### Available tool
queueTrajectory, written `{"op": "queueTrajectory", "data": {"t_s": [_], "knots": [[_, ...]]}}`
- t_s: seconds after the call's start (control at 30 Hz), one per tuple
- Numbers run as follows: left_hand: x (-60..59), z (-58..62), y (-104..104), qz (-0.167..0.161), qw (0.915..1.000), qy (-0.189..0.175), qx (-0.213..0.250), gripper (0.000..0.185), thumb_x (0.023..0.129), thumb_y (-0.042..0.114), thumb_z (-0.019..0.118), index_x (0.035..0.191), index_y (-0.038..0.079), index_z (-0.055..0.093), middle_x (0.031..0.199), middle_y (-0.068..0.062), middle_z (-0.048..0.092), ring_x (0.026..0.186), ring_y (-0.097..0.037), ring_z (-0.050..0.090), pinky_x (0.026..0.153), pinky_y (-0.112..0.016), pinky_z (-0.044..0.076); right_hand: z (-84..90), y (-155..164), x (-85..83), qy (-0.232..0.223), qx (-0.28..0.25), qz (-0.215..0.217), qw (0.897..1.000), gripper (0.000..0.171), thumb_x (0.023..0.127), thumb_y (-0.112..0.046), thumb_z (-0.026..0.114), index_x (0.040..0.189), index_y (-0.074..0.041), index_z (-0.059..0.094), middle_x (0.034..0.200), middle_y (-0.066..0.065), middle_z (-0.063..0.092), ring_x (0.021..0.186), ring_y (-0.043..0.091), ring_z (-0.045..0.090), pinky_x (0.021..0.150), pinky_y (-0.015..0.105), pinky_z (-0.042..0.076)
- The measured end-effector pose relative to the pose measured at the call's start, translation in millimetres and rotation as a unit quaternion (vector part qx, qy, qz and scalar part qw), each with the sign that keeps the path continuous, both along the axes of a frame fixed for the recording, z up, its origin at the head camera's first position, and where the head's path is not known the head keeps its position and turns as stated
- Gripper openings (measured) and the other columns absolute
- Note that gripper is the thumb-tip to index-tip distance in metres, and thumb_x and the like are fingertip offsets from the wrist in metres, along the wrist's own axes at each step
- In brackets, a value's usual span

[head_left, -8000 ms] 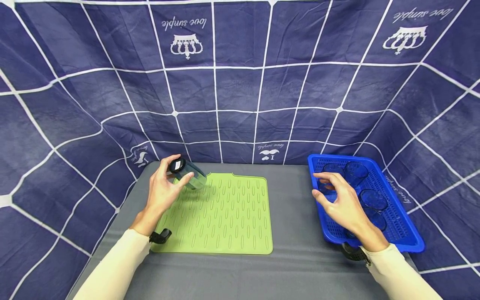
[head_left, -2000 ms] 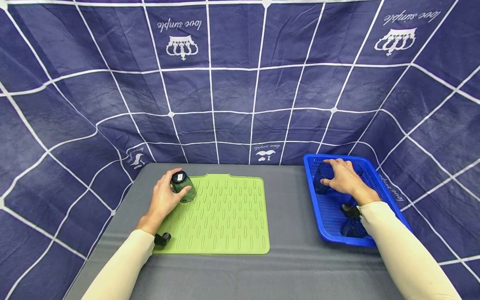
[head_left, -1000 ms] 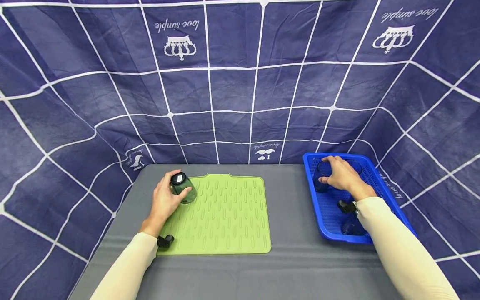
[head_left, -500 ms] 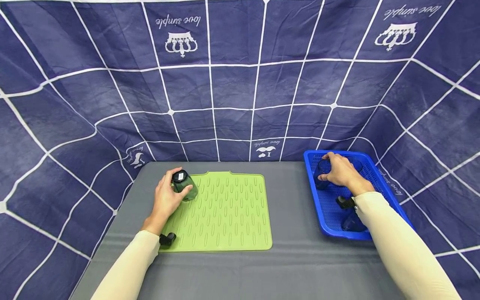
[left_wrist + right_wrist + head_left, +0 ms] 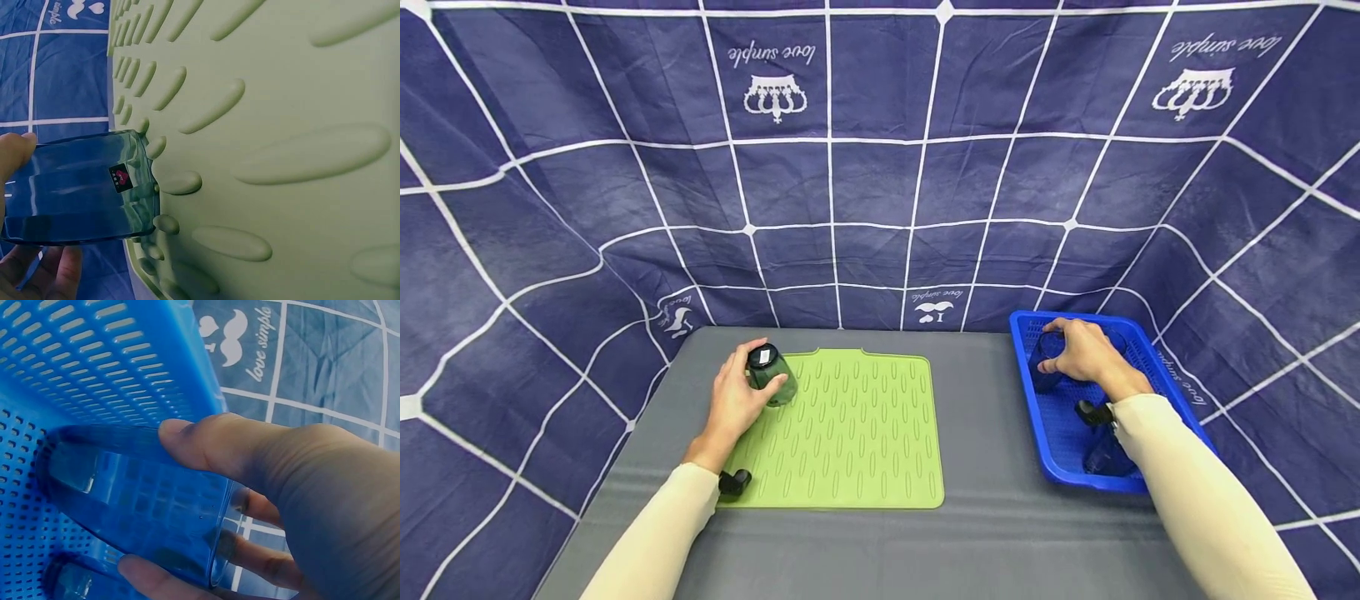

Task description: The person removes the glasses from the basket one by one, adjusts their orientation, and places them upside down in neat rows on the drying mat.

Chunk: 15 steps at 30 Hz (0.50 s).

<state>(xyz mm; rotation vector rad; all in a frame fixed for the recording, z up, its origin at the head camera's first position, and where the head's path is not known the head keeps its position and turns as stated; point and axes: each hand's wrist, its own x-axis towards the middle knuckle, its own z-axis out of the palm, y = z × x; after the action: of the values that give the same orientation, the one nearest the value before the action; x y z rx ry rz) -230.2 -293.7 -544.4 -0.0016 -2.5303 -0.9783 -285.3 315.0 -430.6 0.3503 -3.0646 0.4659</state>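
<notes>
Left hand gripped a cup on the mat, left of frame; right hand held a glass in the basket, frame right. Keeping the cup level and the glass off the basket's side seemed wise.

Long cream sleeves, plain, close-fitting, pair of small black wrist-worn devices
</notes>
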Motion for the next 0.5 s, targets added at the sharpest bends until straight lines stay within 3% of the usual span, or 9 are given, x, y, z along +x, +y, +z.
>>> {"op": "queueTrajectory", "data": {"t_s": [0.37, 0.5], "knots": [[1.6, -0.9, 0.6, 0.006, 1.0, 0.007, -0.001, 0.078, 0.095, 0.022, 0.099, 0.163, 0.019, 0.062, 0.135, -0.027, 0.073, 0.113, -0.049, 0.068, 0.099, -0.065, 0.054, 4.8, -2.3, 15.6, 0.053, -0.047, -0.009, 0.997, 0.074, 0.085, -0.027, 0.103, 0.146, 0.002, 0.073, 0.136, 0.039, 0.075, 0.131, 0.064, 0.069, 0.108, 0.078, 0.056], [1.3, -2.1, 1.8, 0.009, 0.9999, 0.013, -0.006, 0.078, 0.094, 0.021, 0.1, 0.162, 0.018, 0.062, 0.133, -0.027, 0.073, 0.109, -0.048, 0.068, 0.097, -0.065, 0.055, 10.7, -5.3, 22.3, 0.077, -0.049, -0.016, 0.996, 0.075, 0.085, -0.027, 0.103, 0.146, 0.001, 0.071, 0.133, 0.042, 0.073, 0.126, 0.065, 0.069, 0.103, 0.079, 0.056]]}}
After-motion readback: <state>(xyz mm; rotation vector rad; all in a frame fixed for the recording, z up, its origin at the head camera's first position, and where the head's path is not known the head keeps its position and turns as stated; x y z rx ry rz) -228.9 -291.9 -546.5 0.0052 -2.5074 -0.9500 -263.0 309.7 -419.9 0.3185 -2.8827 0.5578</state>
